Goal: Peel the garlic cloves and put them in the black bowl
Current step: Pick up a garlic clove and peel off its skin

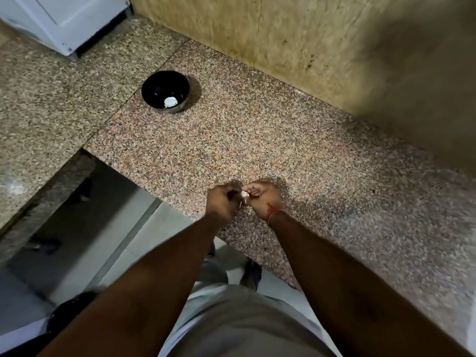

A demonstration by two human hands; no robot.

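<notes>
A small white garlic clove is pinched between my two hands, just above the front edge of the speckled granite counter. My left hand grips it from the left with curled fingers. My right hand holds it from the right, palm turned up, a red thread round the wrist. A thin strip of skin hangs below the clove. The black bowl stands farther back and to the left on the counter, with one white peeled clove inside it.
A white appliance stands at the back left corner. A tan tiled wall runs behind the counter. The counter has a cut-out at the left, with grey floor below.
</notes>
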